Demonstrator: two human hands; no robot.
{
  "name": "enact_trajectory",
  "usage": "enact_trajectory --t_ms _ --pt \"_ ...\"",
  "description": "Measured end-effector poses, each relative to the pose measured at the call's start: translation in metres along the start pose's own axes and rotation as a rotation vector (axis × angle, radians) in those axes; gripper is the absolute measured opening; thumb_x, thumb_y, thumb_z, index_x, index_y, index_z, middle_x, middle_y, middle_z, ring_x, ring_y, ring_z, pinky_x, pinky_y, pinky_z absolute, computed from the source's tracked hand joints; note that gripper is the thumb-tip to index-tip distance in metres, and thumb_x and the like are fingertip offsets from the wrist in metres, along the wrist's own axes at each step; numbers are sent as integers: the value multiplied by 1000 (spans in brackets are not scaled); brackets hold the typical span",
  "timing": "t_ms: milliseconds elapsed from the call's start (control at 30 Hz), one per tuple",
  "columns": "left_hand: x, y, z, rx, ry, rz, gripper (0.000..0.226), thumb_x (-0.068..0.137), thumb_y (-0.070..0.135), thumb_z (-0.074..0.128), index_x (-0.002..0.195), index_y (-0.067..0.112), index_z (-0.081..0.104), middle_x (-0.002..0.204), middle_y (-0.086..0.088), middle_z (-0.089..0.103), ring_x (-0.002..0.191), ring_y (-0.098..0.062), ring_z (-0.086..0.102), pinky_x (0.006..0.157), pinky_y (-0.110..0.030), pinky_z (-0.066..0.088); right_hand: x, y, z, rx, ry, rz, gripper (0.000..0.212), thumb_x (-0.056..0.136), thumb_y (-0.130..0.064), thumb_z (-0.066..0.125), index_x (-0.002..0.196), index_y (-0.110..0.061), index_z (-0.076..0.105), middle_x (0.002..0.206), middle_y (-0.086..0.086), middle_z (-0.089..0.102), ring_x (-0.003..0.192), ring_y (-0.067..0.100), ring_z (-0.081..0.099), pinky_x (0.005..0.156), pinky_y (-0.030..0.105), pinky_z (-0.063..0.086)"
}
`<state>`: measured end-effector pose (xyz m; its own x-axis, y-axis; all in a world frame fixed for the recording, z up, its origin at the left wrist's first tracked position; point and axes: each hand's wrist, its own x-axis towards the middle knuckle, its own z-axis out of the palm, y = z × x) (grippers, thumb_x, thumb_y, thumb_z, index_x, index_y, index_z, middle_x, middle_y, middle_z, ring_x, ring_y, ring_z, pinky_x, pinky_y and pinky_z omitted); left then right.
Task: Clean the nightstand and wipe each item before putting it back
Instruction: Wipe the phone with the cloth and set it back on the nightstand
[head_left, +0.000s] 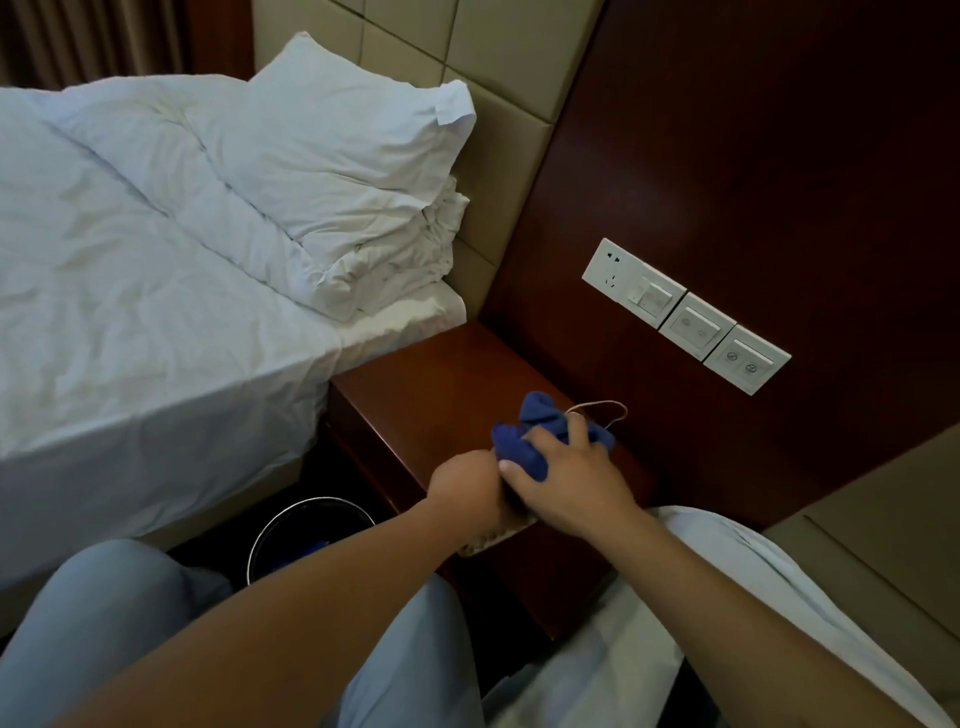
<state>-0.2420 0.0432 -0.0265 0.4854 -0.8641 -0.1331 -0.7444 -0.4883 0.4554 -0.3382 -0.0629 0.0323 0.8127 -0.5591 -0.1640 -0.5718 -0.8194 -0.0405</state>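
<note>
The pale object (498, 538) gripped beneath the left hand (467, 488) is mostly hidden and cannot be identified, and the round dark bin (306, 535) is partly covered by the forearm.

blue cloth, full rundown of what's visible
The blue cloth is a dark blue, soft-looking fabric, bunched into a crumpled wad rather than spread flat. It sits over the wooden nightstand top, near its front right part. The right hand grips it from above, fingers curled over the folds, and the left hand meets its lower left edge. A thin tan loop of string or band lies just behind it; whether they are joined cannot be told.
</note>
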Motion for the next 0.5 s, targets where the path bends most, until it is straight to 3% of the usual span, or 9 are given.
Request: enact_trajectory --t_ms 100,200,267,367,500 --pt "-1 0 4 -63 75 1 57 86 61 68 122 21 50 92 4 62 81 -20 64 74 -39 60 11 26 4 -13 97 15 48 95 -64 44 137 -41 39 152 11 19 128 46 44 99 49 47" --pt "-2 1 9 -38 101 14 69 79 56 77 132 26 44 101 3 62 86 -20 63 73 -40 61 35 58 -9 67 54 239 39 98 -55 41 132 -36 43 139 12 28 108 39 53 91 50 52" --pt "-1 2 10 -26 86 15 71 77 54 79 132 29 42 106 3 63 88 -20 62 73 -40 60 41 60 -14 39 44 279 38 98 -53 41 131 -33 45 134 11 30 101 37 55 85 47 53" --pt "-2 2 8 -57 84 -15 71 83 56 74 137 28 39 107 2 62 87 -20 62 73 -38 58 24 32 -7 -60 91 174 41 98 -54 43 134 -34 44 143 12 26 110 40 55 83 43 51" --pt "-2 0 1 -104 104 -24 84 87 61 67 153 22 31 117 -3 65 101 -26 67 79 -36 54 7 21 10 -97 147 7 41 98 -55 44 134 -33 45 150 12 23 114 41 56 85 43 52"
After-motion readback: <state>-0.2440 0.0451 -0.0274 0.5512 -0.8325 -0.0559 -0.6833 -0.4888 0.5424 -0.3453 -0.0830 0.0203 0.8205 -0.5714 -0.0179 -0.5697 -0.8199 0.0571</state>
